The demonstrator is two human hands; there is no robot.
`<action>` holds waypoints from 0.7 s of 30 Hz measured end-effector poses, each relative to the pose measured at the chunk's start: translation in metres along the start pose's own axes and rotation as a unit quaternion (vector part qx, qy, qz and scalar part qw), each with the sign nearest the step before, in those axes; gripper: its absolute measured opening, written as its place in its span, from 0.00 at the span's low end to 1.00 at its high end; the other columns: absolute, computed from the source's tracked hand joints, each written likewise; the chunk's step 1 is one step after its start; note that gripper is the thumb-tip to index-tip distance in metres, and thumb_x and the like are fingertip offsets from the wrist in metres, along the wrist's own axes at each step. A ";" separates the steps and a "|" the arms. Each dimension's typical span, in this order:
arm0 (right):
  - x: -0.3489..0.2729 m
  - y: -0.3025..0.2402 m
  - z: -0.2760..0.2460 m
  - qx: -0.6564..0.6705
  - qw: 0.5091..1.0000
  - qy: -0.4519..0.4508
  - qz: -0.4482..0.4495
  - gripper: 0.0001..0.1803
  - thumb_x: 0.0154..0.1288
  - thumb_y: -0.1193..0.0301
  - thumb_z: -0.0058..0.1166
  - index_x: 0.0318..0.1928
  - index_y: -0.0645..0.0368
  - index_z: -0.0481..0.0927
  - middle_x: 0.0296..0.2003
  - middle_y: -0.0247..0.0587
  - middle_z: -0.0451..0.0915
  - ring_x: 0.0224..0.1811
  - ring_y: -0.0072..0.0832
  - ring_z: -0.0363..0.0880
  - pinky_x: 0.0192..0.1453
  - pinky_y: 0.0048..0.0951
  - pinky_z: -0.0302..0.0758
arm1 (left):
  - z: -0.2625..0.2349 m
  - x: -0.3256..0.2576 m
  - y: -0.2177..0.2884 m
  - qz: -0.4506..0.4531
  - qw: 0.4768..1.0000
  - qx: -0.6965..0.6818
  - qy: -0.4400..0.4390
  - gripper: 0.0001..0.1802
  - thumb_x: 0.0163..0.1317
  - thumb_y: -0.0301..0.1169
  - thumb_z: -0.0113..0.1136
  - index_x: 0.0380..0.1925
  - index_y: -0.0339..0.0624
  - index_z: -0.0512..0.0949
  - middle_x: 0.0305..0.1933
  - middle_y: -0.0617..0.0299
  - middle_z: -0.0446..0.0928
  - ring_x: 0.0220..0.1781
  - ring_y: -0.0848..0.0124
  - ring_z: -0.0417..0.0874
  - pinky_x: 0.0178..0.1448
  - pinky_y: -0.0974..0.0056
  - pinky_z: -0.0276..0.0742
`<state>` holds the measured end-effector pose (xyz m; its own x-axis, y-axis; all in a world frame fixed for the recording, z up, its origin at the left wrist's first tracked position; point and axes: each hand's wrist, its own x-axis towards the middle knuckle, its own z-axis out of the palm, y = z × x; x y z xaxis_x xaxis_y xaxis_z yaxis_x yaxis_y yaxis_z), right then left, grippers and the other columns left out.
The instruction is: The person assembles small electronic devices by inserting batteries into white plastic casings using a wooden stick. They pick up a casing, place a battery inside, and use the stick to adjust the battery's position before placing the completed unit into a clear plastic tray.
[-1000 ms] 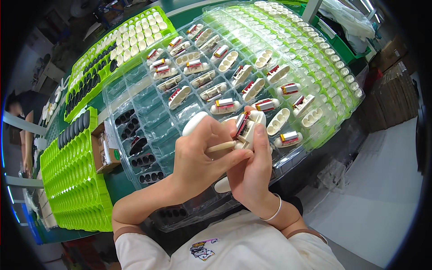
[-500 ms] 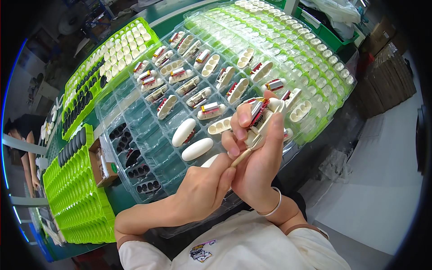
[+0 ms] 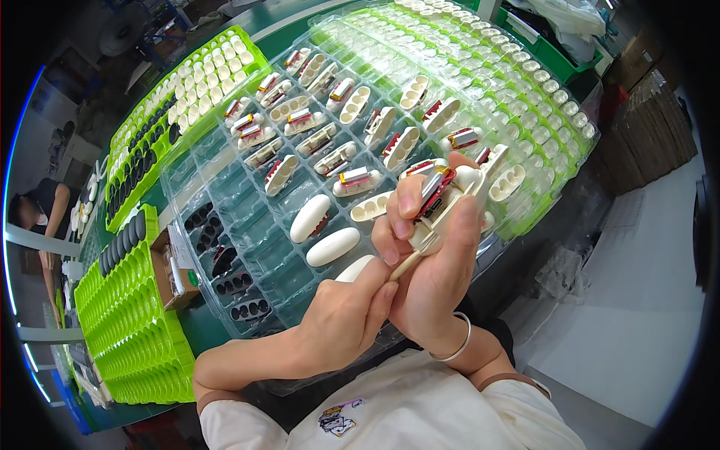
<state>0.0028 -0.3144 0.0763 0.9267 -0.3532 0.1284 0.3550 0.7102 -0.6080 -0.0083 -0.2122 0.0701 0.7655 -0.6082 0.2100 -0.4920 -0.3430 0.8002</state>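
Observation:
My right hand (image 3: 435,277) is closed around a white oval casing (image 3: 466,199) above the near right of the clear tray. Inside the casing sit a silver battery-like block (image 3: 436,181), red wires and dark parts. My left hand (image 3: 341,315) pinches a thin beige stick (image 3: 406,265) between thumb and fingers. The stick's far end meets the near end of the casing; the exact contact is hidden by fingers. Just beyond my left hand lie a smooth white oval shell (image 3: 333,247) and another white shell (image 3: 310,218) with red wires showing beneath it.
The clear compartment tray (image 3: 247,217) holds several white casings and black pieces (image 3: 250,309). Green trays (image 3: 135,330) stand left, one with black ovals; clear trays (image 3: 525,135) of white pieces lie right. A small cardboard box (image 3: 174,270) sits left. Another person (image 3: 49,217) is at far left.
The casing and both hands have shifted very slightly to the right in the picture, as has the tray. The grips look the same. At far left, the other person has moved slightly.

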 end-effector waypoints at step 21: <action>-0.003 0.009 -0.005 0.066 0.997 0.009 0.044 0.20 0.65 0.53 0.30 0.52 0.49 0.58 0.26 0.32 0.63 0.26 0.18 0.58 0.34 0.22 0.60 | -0.003 0.004 0.000 -0.055 0.996 -0.069 -0.015 0.09 0.60 0.27 0.43 0.39 0.36 0.65 0.17 0.49 0.69 0.16 0.54 0.73 0.20 0.58 0.67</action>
<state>0.0024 -0.3097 0.0666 0.9532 -0.2952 0.0645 0.2860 0.8126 -0.5078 -0.0039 -0.2125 0.0725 0.7982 -0.5938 0.1018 -0.3429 -0.3088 0.8872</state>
